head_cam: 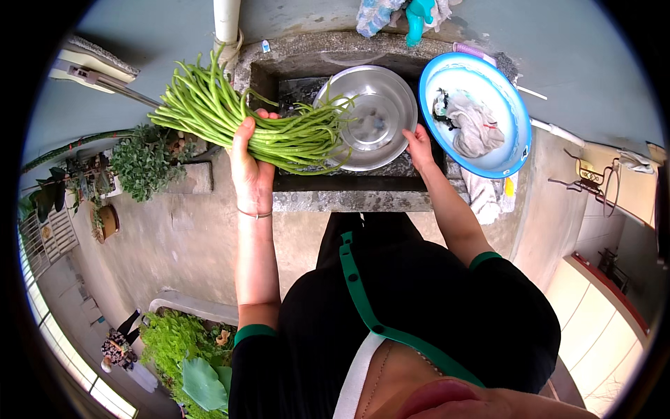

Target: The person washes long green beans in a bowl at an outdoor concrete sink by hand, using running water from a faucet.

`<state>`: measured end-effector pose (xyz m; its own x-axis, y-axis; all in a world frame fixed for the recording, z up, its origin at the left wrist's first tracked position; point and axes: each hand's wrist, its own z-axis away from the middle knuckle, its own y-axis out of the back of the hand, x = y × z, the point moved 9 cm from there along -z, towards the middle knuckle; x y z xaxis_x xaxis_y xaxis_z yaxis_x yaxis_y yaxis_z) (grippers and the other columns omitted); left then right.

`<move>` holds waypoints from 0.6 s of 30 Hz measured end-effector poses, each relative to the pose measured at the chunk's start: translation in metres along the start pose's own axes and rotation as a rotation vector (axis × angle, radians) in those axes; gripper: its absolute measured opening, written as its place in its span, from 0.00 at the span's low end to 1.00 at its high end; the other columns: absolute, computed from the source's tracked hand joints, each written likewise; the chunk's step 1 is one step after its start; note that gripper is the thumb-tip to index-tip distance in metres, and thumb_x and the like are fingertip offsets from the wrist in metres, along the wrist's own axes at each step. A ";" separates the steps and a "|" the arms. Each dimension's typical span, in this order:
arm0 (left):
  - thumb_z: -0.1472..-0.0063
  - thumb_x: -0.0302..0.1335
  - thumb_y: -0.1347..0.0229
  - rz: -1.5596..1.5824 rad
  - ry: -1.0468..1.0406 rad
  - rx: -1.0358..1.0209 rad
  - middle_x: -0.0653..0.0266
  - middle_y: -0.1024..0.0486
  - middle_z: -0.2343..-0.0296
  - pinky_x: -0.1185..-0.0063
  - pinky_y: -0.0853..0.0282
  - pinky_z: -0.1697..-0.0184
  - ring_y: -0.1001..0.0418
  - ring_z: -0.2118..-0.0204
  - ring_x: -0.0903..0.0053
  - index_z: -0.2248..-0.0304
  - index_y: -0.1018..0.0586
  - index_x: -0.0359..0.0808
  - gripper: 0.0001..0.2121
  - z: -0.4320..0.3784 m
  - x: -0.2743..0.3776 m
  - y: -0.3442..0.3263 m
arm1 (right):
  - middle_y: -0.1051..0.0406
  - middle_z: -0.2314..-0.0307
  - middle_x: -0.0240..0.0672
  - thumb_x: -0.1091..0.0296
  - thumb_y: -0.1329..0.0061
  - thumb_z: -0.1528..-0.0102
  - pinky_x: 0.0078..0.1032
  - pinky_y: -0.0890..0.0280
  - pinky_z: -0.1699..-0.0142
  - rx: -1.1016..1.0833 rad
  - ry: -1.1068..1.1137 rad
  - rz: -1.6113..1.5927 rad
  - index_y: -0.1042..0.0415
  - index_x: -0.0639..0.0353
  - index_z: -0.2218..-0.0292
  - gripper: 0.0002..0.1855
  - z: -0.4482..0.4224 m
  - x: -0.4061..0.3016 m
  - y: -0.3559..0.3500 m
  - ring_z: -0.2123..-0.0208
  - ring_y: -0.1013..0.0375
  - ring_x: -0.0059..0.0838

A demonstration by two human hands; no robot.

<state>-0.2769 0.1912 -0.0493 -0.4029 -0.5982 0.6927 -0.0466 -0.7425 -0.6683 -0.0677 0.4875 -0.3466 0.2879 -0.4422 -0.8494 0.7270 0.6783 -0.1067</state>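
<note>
My left hand (251,152) is closed around a large bundle of long green beans (293,141), held over the left side of a concrete sink (345,201). The bean ends on the right overlap the rim of a round metal basin (384,152), which sits tilted in the sink and looks wet inside. My right hand (419,144) grips that basin's right rim between thumb and fingers. Just right of this hand, a blue and white plastic basin (515,105) rests on the sink's edge with a grey cloth (473,125) and a dark item in it.
A teal faucet cover (416,21) and cloths hang above the sink. A white pipe (226,21) stands at its back left corner. Potted plants (138,160) are on the left, with a leafy planter (172,340) behind. Another person (119,348) is far off at lower left.
</note>
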 end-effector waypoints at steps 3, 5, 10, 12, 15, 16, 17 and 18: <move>0.45 0.24 0.47 -0.029 0.085 -0.068 0.57 0.27 0.70 0.71 0.30 0.58 0.28 0.64 0.67 0.56 0.33 0.32 0.16 -0.009 -0.044 -0.022 | 0.31 0.77 0.25 0.65 0.50 0.46 0.18 0.39 0.72 0.216 0.008 0.400 0.33 0.54 0.70 0.06 -0.019 0.031 0.056 0.77 0.35 0.15; 0.45 0.26 0.46 -0.135 0.118 -0.181 0.58 0.28 0.68 0.70 0.32 0.54 0.29 0.61 0.68 0.60 0.31 0.31 0.14 -0.013 -0.077 -0.043 | 0.32 0.79 0.29 0.62 0.47 0.48 0.23 0.38 0.70 0.367 0.088 0.547 0.34 0.58 0.73 0.11 -0.031 0.052 0.092 0.77 0.35 0.20; 0.50 0.21 0.42 -0.248 0.203 -0.164 0.62 0.26 0.70 0.78 0.31 0.60 0.27 0.66 0.75 0.61 0.29 0.33 0.15 -0.025 -0.170 -0.028 | 0.28 0.68 0.42 0.59 0.44 0.53 0.27 0.35 0.58 0.372 0.008 0.856 0.35 0.67 0.60 0.24 -0.018 0.052 0.093 0.65 0.29 0.33; 0.54 0.18 0.38 -0.296 0.270 -0.091 0.67 0.25 0.68 0.80 0.32 0.60 0.28 0.66 0.79 0.61 0.28 0.34 0.19 -0.034 -0.213 0.010 | 0.35 0.56 0.47 0.59 0.44 0.53 0.27 0.36 0.53 0.228 -0.158 0.860 0.45 0.70 0.50 0.36 0.008 0.040 0.075 0.56 0.32 0.37; 0.55 0.20 0.37 -0.380 0.465 0.024 0.66 0.26 0.65 0.78 0.32 0.59 0.28 0.64 0.76 0.58 0.30 0.35 0.22 -0.032 -0.270 0.049 | 0.32 0.58 0.46 0.58 0.44 0.53 0.25 0.35 0.56 -0.106 -0.258 0.845 0.45 0.68 0.47 0.38 0.054 0.011 0.044 0.59 0.30 0.29; 0.55 0.22 0.36 -0.397 0.516 -0.010 0.64 0.26 0.65 0.76 0.32 0.59 0.28 0.62 0.73 0.57 0.30 0.34 0.24 -0.037 -0.287 0.065 | 0.30 0.64 0.39 0.60 0.46 0.50 0.22 0.34 0.61 -0.282 -0.145 0.862 0.36 0.65 0.52 0.27 0.065 -0.012 0.027 0.64 0.30 0.23; 0.55 0.23 0.36 -0.384 0.590 0.013 0.62 0.27 0.63 0.74 0.31 0.59 0.28 0.61 0.71 0.55 0.31 0.34 0.26 -0.036 -0.294 0.082 | 0.29 0.67 0.34 0.64 0.51 0.45 0.19 0.34 0.63 -0.449 -0.051 0.713 0.31 0.63 0.58 0.16 0.083 -0.064 -0.010 0.67 0.30 0.19; 0.55 0.24 0.36 -0.369 0.642 0.028 0.61 0.28 0.63 0.73 0.30 0.58 0.28 0.60 0.70 0.55 0.32 0.34 0.26 -0.037 -0.297 0.088 | 0.28 0.68 0.30 0.66 0.55 0.43 0.17 0.35 0.64 -0.437 0.085 0.592 0.29 0.62 0.60 0.11 0.095 -0.132 -0.033 0.67 0.31 0.16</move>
<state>-0.1948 0.3147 -0.3238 -0.8212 -0.0210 0.5703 -0.2625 -0.8735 -0.4101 -0.0705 0.4676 -0.1823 0.4922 0.1047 -0.8642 0.1454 0.9689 0.2003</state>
